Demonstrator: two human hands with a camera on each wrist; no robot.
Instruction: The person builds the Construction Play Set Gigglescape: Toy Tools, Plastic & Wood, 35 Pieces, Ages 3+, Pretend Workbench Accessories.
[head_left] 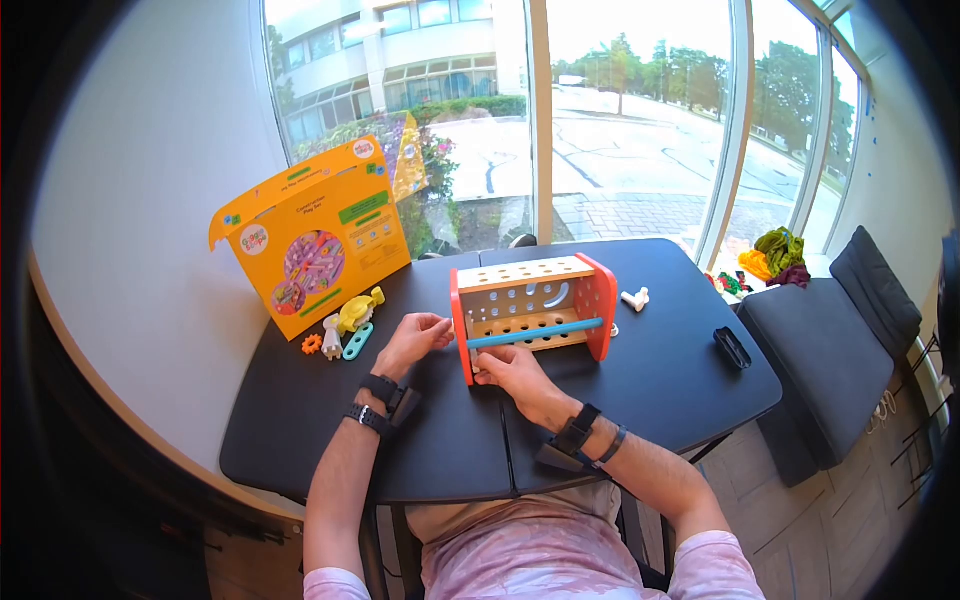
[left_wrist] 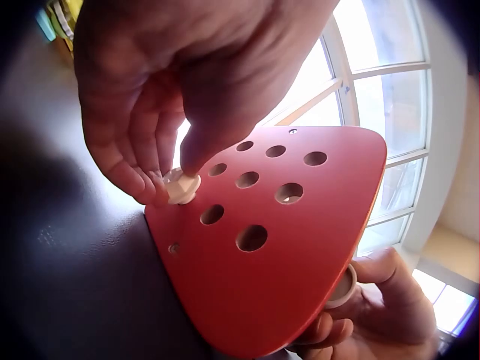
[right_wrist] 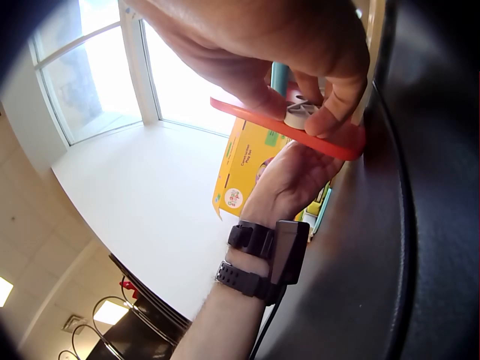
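A wooden toy toolbox (head_left: 525,268) with red side panels and a blue crossbar (head_left: 535,333) stands on the black table (head_left: 440,450). My left hand (head_left: 412,342) is at the outer face of its left red panel (left_wrist: 247,292), which has several round holes. Thumb and fingers there pinch a white plastic bolt head (left_wrist: 182,186) close against the panel. On the panel's inner side, my right hand (head_left: 525,385) pinches a round white plastic nut (right_wrist: 300,116). The bolt's shaft is hidden.
A yellow play-set box (head_left: 325,235) stands at the back left. Near it lie an orange gear (head_left: 312,344), a white piece (head_left: 332,338), a yellow piece (head_left: 356,313) and a teal strip (head_left: 358,341). To the right are a white piece (head_left: 636,299) and a black case (head_left: 732,348).
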